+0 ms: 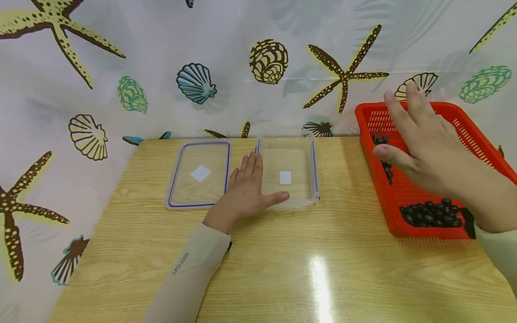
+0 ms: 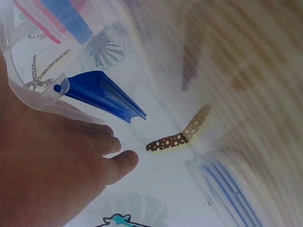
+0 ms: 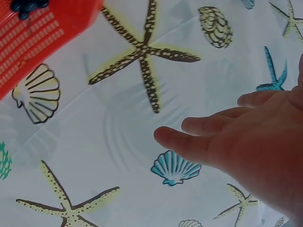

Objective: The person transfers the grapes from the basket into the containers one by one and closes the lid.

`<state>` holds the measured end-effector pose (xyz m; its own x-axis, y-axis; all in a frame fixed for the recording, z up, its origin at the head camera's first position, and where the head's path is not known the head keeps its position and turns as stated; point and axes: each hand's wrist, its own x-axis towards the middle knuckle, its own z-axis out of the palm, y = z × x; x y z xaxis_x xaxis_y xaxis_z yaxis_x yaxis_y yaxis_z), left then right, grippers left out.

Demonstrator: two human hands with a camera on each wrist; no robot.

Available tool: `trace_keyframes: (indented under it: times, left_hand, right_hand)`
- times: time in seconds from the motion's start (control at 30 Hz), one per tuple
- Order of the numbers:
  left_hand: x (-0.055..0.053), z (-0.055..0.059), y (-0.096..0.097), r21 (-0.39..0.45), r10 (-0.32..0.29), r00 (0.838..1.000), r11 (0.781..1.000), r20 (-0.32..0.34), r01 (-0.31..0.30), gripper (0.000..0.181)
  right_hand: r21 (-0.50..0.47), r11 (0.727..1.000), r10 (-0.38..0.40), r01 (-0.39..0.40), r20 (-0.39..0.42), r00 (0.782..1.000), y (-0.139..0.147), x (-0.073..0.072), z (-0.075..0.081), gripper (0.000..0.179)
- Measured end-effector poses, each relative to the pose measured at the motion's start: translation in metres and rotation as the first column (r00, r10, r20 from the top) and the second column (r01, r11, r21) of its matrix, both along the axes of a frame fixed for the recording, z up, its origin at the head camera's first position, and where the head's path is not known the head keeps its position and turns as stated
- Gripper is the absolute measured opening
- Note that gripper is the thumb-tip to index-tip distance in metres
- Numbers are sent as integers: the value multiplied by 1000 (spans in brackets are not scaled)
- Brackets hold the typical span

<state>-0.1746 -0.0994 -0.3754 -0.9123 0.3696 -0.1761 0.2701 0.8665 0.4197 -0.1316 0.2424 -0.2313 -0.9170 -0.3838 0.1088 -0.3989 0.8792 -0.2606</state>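
My left hand (image 1: 244,188) rests with straight fingers along the left side of a clear plastic container (image 1: 315,175), its thumb spread over the near part. In the left wrist view, a blue latch (image 2: 102,94) juts out beside the fingers of that hand (image 2: 61,161). The container has a small white label (image 1: 285,177) on it. Fingers spread, my right hand (image 1: 428,143) hovers above a red basket (image 1: 377,184) and holds nothing. Dark grapes (image 1: 430,215) lie in the basket's near end, with more along its left side. The right wrist view shows the hand (image 3: 246,137) apart from anything.
Left of the container lies a clear lid (image 1: 202,154) with a blue seal and a white diamond-shaped label (image 1: 200,173). All stand on a wooden table (image 1: 274,260). A cloth (image 1: 234,27) printed with shells and starfish hangs behind the table and down its left side.
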Motion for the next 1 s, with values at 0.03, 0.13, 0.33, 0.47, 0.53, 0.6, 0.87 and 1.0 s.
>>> trace_keyframes:
  times: [0.03,0.13,0.33,0.47,0.53,0.6,0.87,1.0]
  left_hand:
    - [0,0,0,2,1,1000,1000,0,-1,120]
    - [1,1,0,8,6,1000,1000,1,-6,120]
    - [2,1,0,17,2,1000,1000,1,-2,120]
    - [2,2,-1,14,3,1000,1000,6,-3,120]
    - [2,2,-1,10,5,1000,1000,8,-5,120]
    - [2,1,0,7,9,1000,1000,10,-9,119]
    - [1,1,0,8,11,1000,1000,18,-12,120]
    - [2,2,0,10,14,1000,1000,20,-14,120]
  right_hand:
    - [-7,1000,-6,6,10,1000,3,-4,1,81]
    - [-8,1000,-26,27,34,999,11,-17,3,75]
    - [4,998,-68,67,86,994,27,-45,3,72]
    - [-34,995,-85,92,169,982,39,-62,-2,73]
    - [-58,993,-85,99,206,975,45,-70,-6,73]
    - [-76,991,-88,110,246,965,51,-78,-11,73]
    - [-21,989,-136,149,303,943,61,-102,-31,76]
    - [-1,986,-154,164,329,932,63,-111,-40,77]
